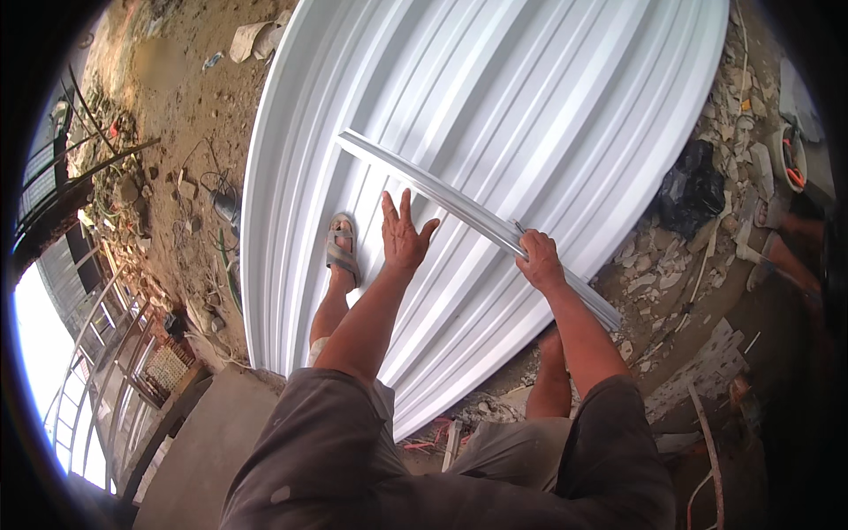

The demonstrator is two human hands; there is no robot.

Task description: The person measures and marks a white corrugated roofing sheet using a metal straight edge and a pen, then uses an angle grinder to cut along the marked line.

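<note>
From where I stand, the largest item is a white ribbed metal roofing sheet (495,115), laid on rubble-strewn ground. Across its ribs lies a narrow metal trim strip (468,212), long axis running from far left to near right. A black plastic bag (692,190) sits just beside the sheet's right edge. The right hand (541,262) is the nearer, grasping the strip toward its near-right end. The left hand (405,243), released, fingers spread, is short of the strip; contact with the sheet cannot be determined. A strapped sandal (342,244) stands on the sheet, left of that hand.
</note>
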